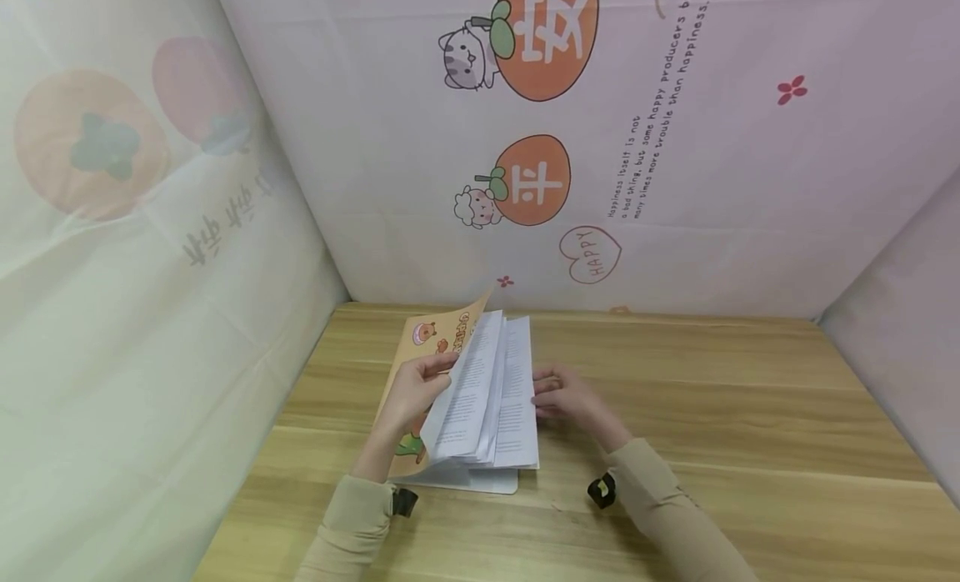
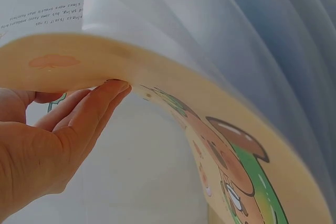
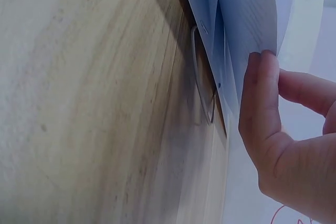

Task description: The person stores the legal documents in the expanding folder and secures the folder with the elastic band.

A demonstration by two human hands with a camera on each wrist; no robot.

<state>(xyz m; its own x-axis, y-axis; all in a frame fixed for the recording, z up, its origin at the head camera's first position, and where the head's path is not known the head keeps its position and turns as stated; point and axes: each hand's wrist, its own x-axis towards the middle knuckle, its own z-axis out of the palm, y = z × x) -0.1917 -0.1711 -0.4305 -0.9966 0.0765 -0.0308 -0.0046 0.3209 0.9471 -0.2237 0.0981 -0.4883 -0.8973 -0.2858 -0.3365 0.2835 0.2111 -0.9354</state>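
On the table lies a folder with an orange cartoon cover [image 1: 427, 340], its printed white sheets [image 1: 517, 382] fanned out to the right. My left hand [image 1: 414, 392] holds the cover near its raised edge. In the left wrist view the cover [image 2: 236, 108] bows in an arc over the fingertips of my left hand [image 2: 58, 135]. My right hand [image 1: 573, 398] is at the right side of the sheets. Seen from the right wrist, that hand [image 3: 283, 124] pinches the edge of a sheet [image 3: 249, 19] between fingers and thumb.
The wooden table [image 1: 712, 415] stretches to the right of the folder. A white printed cloth [image 1: 390, 148] hangs behind, with further cloth walls at left and right. A pale back panel [image 1: 487, 482] of the folder sticks out below the sheets.
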